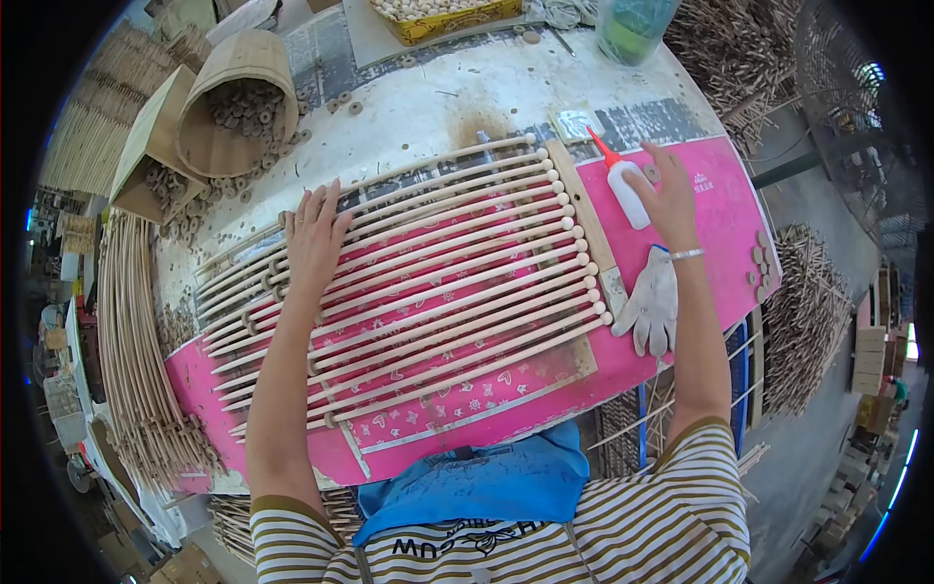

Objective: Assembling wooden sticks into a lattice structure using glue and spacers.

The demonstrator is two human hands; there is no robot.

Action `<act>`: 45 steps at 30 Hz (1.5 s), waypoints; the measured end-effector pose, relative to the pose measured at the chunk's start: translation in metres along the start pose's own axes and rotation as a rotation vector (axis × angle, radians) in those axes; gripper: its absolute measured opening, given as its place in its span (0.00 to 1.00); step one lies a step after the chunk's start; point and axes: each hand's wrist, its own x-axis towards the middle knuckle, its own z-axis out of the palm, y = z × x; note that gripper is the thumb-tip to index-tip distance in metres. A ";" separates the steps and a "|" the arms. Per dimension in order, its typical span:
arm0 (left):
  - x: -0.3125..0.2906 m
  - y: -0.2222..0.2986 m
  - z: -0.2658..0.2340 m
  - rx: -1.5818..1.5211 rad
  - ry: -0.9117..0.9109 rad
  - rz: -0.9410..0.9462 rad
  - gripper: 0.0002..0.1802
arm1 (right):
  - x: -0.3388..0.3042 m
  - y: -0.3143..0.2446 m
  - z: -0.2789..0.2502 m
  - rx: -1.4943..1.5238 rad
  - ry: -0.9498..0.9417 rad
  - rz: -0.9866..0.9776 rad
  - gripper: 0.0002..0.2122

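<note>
Wooden rods [428,282] lie side by side on the work surface, with round wooden balls [579,232] at their right ends, close to a wooden strip [587,214]. Small wooden rings [250,324] sit along the left part of several rods. Across the upper rods lies my left hand [313,238], fingers stretched out, beside the rings; whether it touches one is hidden. My right hand [671,200] has its fingers spread, with the thumb against a white glue bottle [628,198] with a red nozzle. That bottle is tilted, its tip near a small pale pad [576,123].
A white glove [650,304] lies below my right hand on the pink sheet [715,234]. Loose rings [759,265] are at its right edge. A wooden bucket [243,102] of rings tips over at upper left. A yellow tray [443,21] of balls and a clear green-tinted container [632,34] stand behind.
</note>
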 end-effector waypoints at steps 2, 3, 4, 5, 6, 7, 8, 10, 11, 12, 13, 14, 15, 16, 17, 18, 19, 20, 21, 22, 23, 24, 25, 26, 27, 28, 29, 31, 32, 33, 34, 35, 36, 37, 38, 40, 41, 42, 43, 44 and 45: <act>-0.001 0.006 0.003 -0.018 0.055 0.010 0.32 | -0.018 0.011 -0.005 -0.004 -0.042 0.058 0.29; -0.003 0.012 0.000 -0.011 0.039 0.000 0.32 | -0.026 0.016 -0.003 -0.001 -0.088 0.121 0.34; -0.006 0.019 -0.004 -0.002 0.023 -0.013 0.32 | -0.031 0.017 -0.003 0.006 -0.120 0.176 0.37; -0.008 0.023 -0.006 -0.014 0.046 0.018 0.31 | -0.036 0.017 0.000 0.007 -0.123 0.173 0.37; -0.010 0.027 -0.005 -0.013 0.046 0.013 0.31 | -0.041 0.018 0.004 -0.034 -0.081 0.149 0.38; -0.010 0.029 -0.004 -0.045 0.055 0.011 0.31 | -0.044 0.018 0.009 -0.073 -0.036 0.124 0.39; -0.011 0.031 -0.004 -0.078 0.064 0.010 0.30 | -0.044 0.018 0.012 -0.070 -0.036 0.118 0.39; -0.012 0.031 -0.002 -0.062 0.066 0.003 0.30 | -0.043 0.018 0.015 -0.102 0.005 0.123 0.40; -0.012 0.032 0.001 -0.058 0.092 0.007 0.30 | -0.044 0.019 0.014 -0.100 0.005 0.116 0.40; -0.013 0.032 0.003 -0.055 0.119 0.011 0.30 | -0.045 0.022 0.011 0.114 0.017 0.259 0.38; -0.016 0.033 0.004 -0.048 0.114 -0.003 0.30 | -0.044 0.016 0.011 0.337 0.021 0.397 0.36; -0.016 0.033 0.005 -0.043 0.117 -0.015 0.30 | -0.043 0.010 0.011 0.343 0.014 0.387 0.36; -0.016 0.033 0.005 -0.021 0.147 -0.011 0.30 | -0.041 0.004 0.008 0.380 0.018 0.303 0.34; -0.017 0.032 0.006 -0.003 0.172 -0.002 0.30 | -0.039 -0.008 0.003 0.411 0.024 0.223 0.31; -0.017 0.032 0.006 -0.007 0.168 -0.007 0.31 | -0.035 -0.022 -0.001 0.408 0.022 0.223 0.31; -0.018 0.031 0.007 -0.010 0.167 -0.010 0.31 | -0.031 -0.039 -0.001 0.396 -0.083 0.146 0.30; -0.018 0.032 0.007 -0.022 0.158 -0.010 0.31 | -0.025 -0.055 -0.003 0.380 -0.184 0.066 0.28; -0.019 0.030 0.006 -0.026 0.147 -0.015 0.31 | -0.023 -0.067 -0.002 0.355 -0.182 0.038 0.28; -0.019 0.029 0.006 -0.023 0.149 -0.023 0.31 | -0.019 -0.072 0.002 0.359 -0.186 0.031 0.28; -0.017 0.033 0.007 -0.019 0.162 -0.017 0.31 | -0.014 -0.075 0.003 0.314 -0.170 -0.026 0.28; -0.016 0.036 0.008 -0.014 0.175 -0.010 0.31 | -0.010 -0.077 0.005 0.270 -0.154 -0.083 0.28; -0.016 0.037 0.007 -0.031 0.175 -0.011 0.31 | -0.006 -0.080 0.005 0.268 -0.158 -0.086 0.28; -0.017 0.036 0.007 -0.032 0.175 -0.016 0.31 | -0.002 -0.084 0.005 0.214 -0.163 -0.145 0.27; -0.017 0.036 0.007 -0.020 0.176 -0.019 0.31 | 0.002 -0.087 0.005 0.160 -0.166 -0.204 0.26; -0.018 0.035 0.006 -0.008 0.178 -0.022 0.31 | 0.005 -0.090 0.004 0.159 -0.170 -0.207 0.26; -0.018 0.036 0.006 -0.011 0.175 -0.025 0.31 | 0.007 -0.092 0.003 0.182 -0.163 -0.153 0.25; -0.018 0.036 0.006 -0.016 0.180 -0.025 0.31 | 0.010 -0.094 0.001 0.205 -0.155 -0.100 0.23; -0.019 0.036 0.005 -0.023 0.184 -0.028 0.31 | 0.017 -0.096 -0.001 0.194 -0.158 -0.110 0.23; -0.019 0.037 0.005 -0.019 0.180 -0.028 0.31 | 0.020 -0.097 -0.001 0.185 -0.156 -0.120 0.23; -0.019 0.037 0.005 -0.015 0.176 -0.028 0.31 | 0.021 -0.097 0.000 0.183 -0.159 -0.121 0.23; -0.019 0.037 0.005 -0.017 0.176 -0.032 0.31 | 0.022 -0.097 0.000 0.155 -0.170 -0.119 0.22; -0.019 0.037 0.005 -0.016 0.176 -0.031 0.31 | 0.023 -0.098 0.001 0.127 -0.181 -0.117 0.22; -0.019 0.037 0.005 -0.015 0.177 -0.030 0.31 | 0.024 -0.097 0.002 0.126 -0.185 -0.118 0.22; -0.019 0.038 0.005 -0.017 0.176 -0.032 0.31 | 0.024 -0.096 0.004 0.120 -0.170 -0.131 0.21; -0.018 0.038 0.005 -0.022 0.175 -0.035 0.31 | 0.024 -0.095 0.006 0.115 -0.156 -0.143 0.21; -0.018 0.038 0.004 -0.028 0.173 -0.038 0.31 | 0.025 -0.094 0.008 0.107 -0.156 -0.149 0.21; -0.018 0.039 0.003 -0.031 0.174 -0.039 0.30 | 0.025 -0.094 0.008 0.101 -0.153 -0.155 0.21; -0.018 0.039 0.003 -0.035 0.175 -0.039 0.30 | 0.025 -0.094 0.009 0.100 -0.154 -0.155 0.21; -0.018 0.039 0.003 -0.035 0.174 -0.040 0.30 | 0.025 -0.094 0.010 0.094 -0.152 -0.154 0.21; -0.018 0.038 0.004 -0.030 0.173 -0.039 0.30 | 0.025 -0.094 0.010 0.087 -0.149 -0.153 0.21; -0.018 0.038 0.005 -0.025 0.173 -0.038 0.30 | 0.026 -0.094 0.010 0.087 -0.149 -0.153 0.21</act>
